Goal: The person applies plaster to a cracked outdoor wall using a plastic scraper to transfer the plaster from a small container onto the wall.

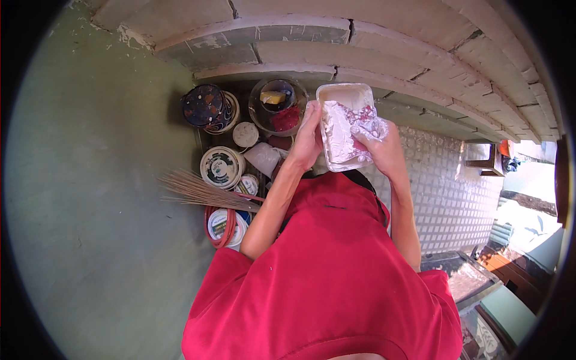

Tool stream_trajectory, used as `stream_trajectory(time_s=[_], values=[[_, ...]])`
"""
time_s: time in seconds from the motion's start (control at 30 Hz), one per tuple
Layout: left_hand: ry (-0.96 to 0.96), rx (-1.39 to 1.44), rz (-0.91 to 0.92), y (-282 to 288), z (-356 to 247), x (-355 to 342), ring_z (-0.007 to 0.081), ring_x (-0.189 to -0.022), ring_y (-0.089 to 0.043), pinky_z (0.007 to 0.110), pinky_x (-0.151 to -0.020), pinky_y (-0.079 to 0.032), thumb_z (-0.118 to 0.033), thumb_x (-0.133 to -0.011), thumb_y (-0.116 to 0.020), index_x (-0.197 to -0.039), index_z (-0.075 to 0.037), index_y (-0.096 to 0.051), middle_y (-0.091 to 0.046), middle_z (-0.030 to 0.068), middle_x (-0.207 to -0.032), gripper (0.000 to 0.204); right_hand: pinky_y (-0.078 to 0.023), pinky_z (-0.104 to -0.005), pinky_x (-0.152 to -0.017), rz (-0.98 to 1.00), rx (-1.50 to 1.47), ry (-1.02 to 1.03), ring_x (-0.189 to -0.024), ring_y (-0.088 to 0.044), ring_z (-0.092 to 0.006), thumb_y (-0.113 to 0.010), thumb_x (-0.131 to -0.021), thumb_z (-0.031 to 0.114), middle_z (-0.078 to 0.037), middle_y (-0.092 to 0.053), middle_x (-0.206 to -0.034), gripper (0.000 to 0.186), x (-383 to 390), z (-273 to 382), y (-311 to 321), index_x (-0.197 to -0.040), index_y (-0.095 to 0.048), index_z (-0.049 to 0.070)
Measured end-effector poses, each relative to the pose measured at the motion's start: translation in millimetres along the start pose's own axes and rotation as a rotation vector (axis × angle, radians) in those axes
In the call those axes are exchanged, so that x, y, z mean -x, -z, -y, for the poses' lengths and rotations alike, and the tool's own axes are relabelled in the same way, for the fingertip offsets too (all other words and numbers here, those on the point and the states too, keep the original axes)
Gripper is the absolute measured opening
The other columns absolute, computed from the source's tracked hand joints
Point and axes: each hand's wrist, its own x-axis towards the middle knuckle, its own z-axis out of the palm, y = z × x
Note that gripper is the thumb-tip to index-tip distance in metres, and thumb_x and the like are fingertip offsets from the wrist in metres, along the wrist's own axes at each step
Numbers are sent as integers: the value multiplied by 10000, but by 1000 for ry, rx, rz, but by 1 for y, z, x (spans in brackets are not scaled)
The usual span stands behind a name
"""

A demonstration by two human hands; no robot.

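Observation:
A shallow white rectangular tray (343,92) is held up in front of me, with thick white paste (337,135) spread inside. My left hand (307,139) grips the tray by its left side, thumb along the rim. Over the tray's right part, my right hand (384,144) is closed on a red cloth (362,114) smeared with white. White paste coats the fingers and thumb of that hand. The underside of the tray and the fingers beneath it are hidden.
Lidded paint buckets (222,168) and a dark-topped can (203,105) stand along the green wall (108,180). A clear basin (259,114) holds a yellow sponge (273,97) and red cloth. Broom bristles (204,191) stick out leftward. Steps (288,39) rise ahead; patterned tiles (444,192) lie rightward.

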Motion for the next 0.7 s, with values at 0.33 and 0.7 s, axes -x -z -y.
stream_trajectory(time_s=[0.33,0.7], values=[[-8,16,-19,-8,2,15,96,-1069,-538,315,-903,-470,-335,-1008,-361,-1171,-139,-412,-527,0,-1134,260,-468,-297,-612,-47,35,42,-645,-595,-112,-654,-756,65,-94,-659,-718,168,10,1,8,-871,-635,-57],[7,44,-36,-17,17,27,99,-1072,-530,314,-917,-452,-314,-1012,-350,-1155,-133,-406,-523,1,-1116,237,-478,-279,-637,12,-180,-67,-672,-601,-107,-651,-756,44,-64,-669,-778,179,20,-4,19,-900,-634,-61]])
